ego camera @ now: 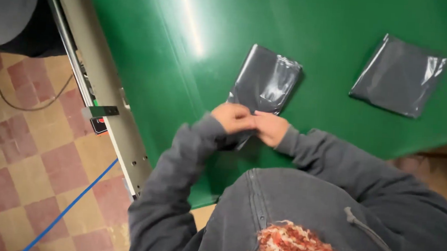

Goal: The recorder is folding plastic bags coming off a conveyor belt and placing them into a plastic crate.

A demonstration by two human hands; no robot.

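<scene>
Pinching the near edge of a dark plastic package (pixel 265 81) on the green surface (pixel 149 57), the left hand (pixel 233 117) and right hand (pixel 270 128) are both closed on it, apparently mid-handling, calling next for a firm grip.

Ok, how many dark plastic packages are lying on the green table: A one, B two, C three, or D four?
B: one dark package lies by both hands at its near end, and a second package lies apart to the right on the green table.
</scene>
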